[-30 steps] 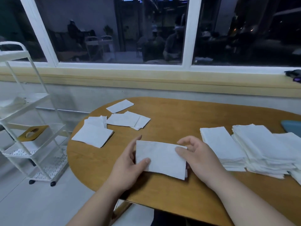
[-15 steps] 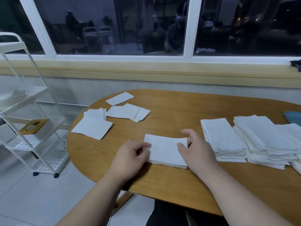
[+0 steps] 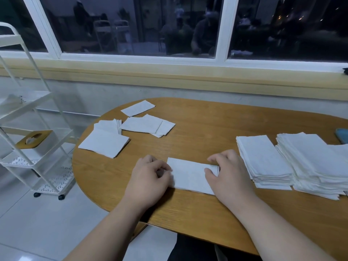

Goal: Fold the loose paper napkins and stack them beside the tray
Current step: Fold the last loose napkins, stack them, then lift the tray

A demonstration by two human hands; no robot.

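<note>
Wheeled shelf rack [image 3: 28, 129], white, off the desk's left end.

Desk [image 3: 207, 125], oval, wood grain.

Loose napkins [image 3: 104, 143], several unfolded sheets scattered on the far-left part of the desk.

Left hand [image 3: 148, 178], fingers curled, pinching the left end of the folded napkin.

Folded napkin [image 3: 190, 174], lying flat near the front edge between the two hands, long axis left to right. A second ago it was a broader sheet held tilted off the desk; it is now a narrower strip pressed down.

Right hand [image 3: 229, 176], thumb on top and fingers bent round the right end, gripping it. This is the nearer hand to the stack.

Stack of folded napkins [image 3: 263, 161], just right of the right hand, so the carry goes rightward.

Larger napkin pile [image 3: 316, 162], touching that stack.

Teal object [image 3: 342, 135] at the right border, possibly the tray.
</note>
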